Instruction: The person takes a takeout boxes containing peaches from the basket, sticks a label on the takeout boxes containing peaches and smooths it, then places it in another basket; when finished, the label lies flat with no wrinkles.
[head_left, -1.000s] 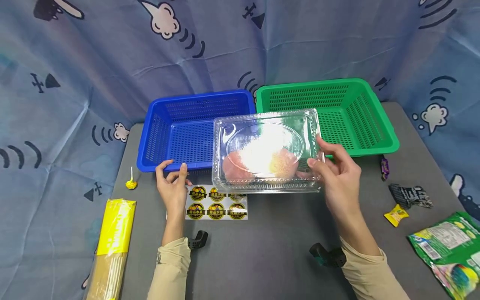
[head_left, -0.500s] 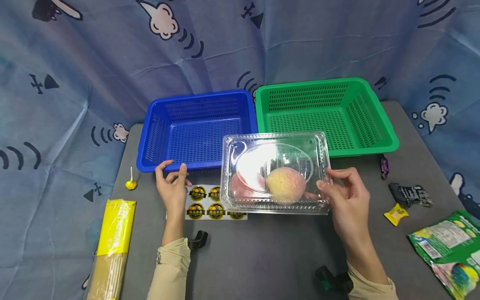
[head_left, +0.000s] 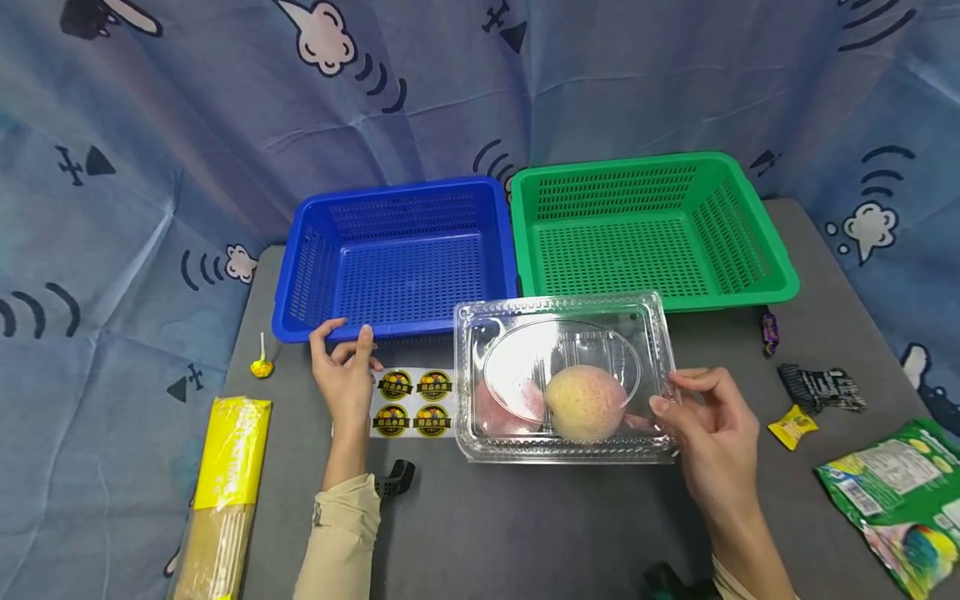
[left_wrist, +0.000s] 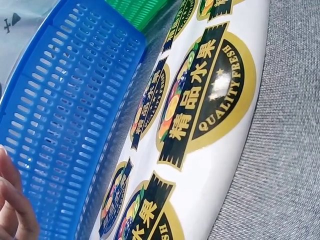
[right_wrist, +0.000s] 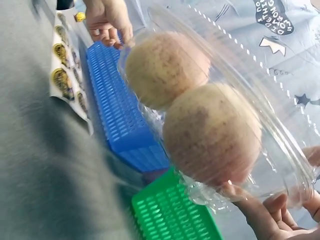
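My right hand [head_left: 716, 433] pinches the right edge of a clear plastic clamshell box [head_left: 555, 310], thumb on top and fingers beneath. Two peaches lie inside; the yellowish peach [head_left: 588, 404] shows plainly, while glare half covers the pinker one [head_left: 506, 408]. From below, in the right wrist view, both peaches [right_wrist: 212, 132] press near the box wall. At the front rim of the blue basket [head_left: 408, 329], my left hand [head_left: 345, 371] rests with loosely bent fingers. Beside it lies a white sheet of round fruit stickers [head_left: 412, 404], its right part hidden by the box.
A green basket [head_left: 780, 287] stands right of the blue one. Wrapped candies, one yellow [head_left: 792, 427] and one black [head_left: 821, 389], lie at right near a green bag [head_left: 892, 492]. At left are a lollipop [head_left: 262, 367] and a yellow-topped packet [head_left: 225, 492].
My right hand has brought the box down toward me and slightly right, away from the baskets. Glare has slid off the yellowish peach. The left hand has stayed in place.
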